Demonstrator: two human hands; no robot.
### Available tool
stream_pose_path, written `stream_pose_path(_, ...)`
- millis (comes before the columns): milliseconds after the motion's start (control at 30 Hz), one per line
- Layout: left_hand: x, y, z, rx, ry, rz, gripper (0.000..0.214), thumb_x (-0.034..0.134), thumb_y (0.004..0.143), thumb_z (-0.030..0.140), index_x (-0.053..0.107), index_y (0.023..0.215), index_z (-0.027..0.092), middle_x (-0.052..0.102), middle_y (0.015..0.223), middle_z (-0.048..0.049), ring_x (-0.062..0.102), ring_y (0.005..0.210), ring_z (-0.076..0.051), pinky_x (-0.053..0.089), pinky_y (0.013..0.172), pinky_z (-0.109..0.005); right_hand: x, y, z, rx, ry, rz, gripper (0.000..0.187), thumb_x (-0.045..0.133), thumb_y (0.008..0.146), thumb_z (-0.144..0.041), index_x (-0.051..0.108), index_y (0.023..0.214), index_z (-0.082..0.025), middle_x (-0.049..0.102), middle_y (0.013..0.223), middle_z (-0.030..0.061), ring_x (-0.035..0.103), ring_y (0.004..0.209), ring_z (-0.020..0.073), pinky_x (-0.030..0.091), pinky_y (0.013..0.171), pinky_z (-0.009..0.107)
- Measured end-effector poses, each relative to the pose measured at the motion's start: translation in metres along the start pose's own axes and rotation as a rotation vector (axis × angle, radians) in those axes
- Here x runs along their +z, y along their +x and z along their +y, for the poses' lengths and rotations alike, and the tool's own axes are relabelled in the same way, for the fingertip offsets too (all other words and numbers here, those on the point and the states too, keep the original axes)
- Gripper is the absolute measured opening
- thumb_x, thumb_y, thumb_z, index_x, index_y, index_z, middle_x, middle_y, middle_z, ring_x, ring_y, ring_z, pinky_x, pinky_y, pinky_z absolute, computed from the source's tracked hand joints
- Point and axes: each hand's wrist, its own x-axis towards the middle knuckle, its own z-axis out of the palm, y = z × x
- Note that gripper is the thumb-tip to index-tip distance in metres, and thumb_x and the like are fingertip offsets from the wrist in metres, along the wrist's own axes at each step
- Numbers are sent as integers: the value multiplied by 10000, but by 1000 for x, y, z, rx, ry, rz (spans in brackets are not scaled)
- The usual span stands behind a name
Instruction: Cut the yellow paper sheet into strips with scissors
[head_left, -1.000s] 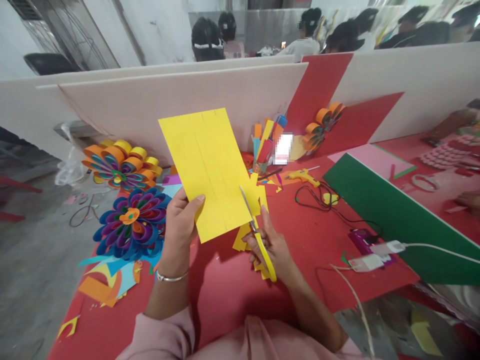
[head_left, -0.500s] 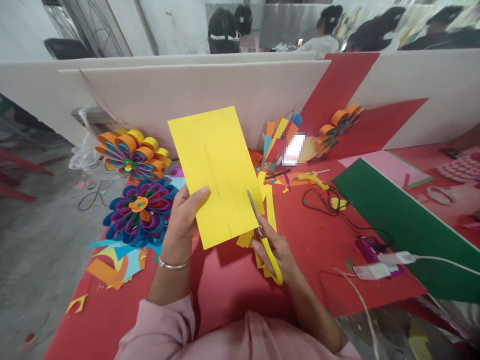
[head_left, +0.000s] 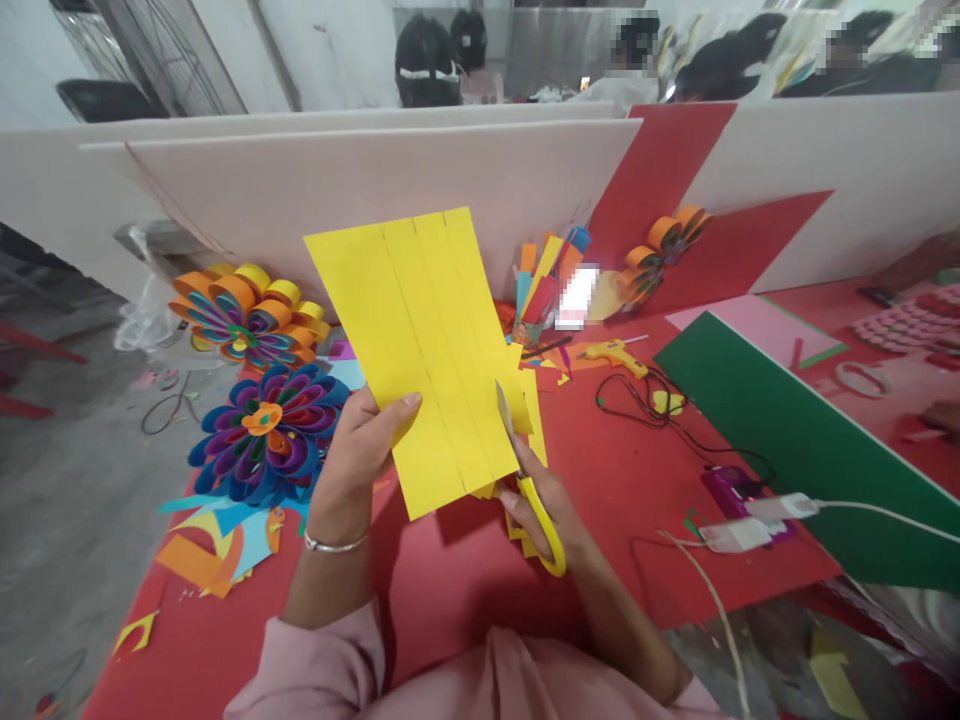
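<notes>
My left hand (head_left: 367, 440) grips a yellow sheet of paper (head_left: 427, 350) by its left edge, thumb on top. Several dark ruled lines run lengthwise down the sheet. My right hand (head_left: 547, 500) is closed on yellow-handled scissors (head_left: 541, 520), whose blades lie at the lower right edge of the sheet. A cut strip of the sheet bends away on the right of the blades. Behind my right hand, more yellow paper strips (head_left: 537, 420) lie on the red table (head_left: 600, 500).
Paper flowers, one orange and yellow (head_left: 247, 315) and one blue and purple (head_left: 266, 430), stand at left near paper scraps (head_left: 202, 560). A yellow glue gun (head_left: 616, 354), its black cord, a purple power strip (head_left: 731, 490) and a green board (head_left: 795, 450) are at right.
The sheet's upper left corner has shifted left and its lower edge has dropped slightly. The scissors stay at its right edge. The whole view has shifted a little.
</notes>
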Motion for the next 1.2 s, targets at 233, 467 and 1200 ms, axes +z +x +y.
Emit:
stream_pose_path(233,0,-2,4,22,64,-33,173,846,806,335,819,945,235,828,1026,-85,798,944,-298,675,776,-410,3,3,9,-87,54,-85,608,538,979,-293,482,1584,-316,654,911,5,619,770,179,548,754,304)
stream_pose_path(467,-9,1,3,-42,131,-105,177,801,850,343,824,965,211,829,1031,-84,795,878,-277,653,746,-376,4,6,19,-132,28,-98,538,547,982,-289,518,1519,-291,660,1032,29,588,787,171,539,757,307)
stream_pose_path(1200,-12,5,-8,27,198,-50,174,841,841,336,828,973,223,831,1106,-77,791,999,-284,655,881,-407,6,8,11,-89,133,-121,405,534,1022,-449,575,1379,-263,599,885,-1,524,618,125,512,581,273)
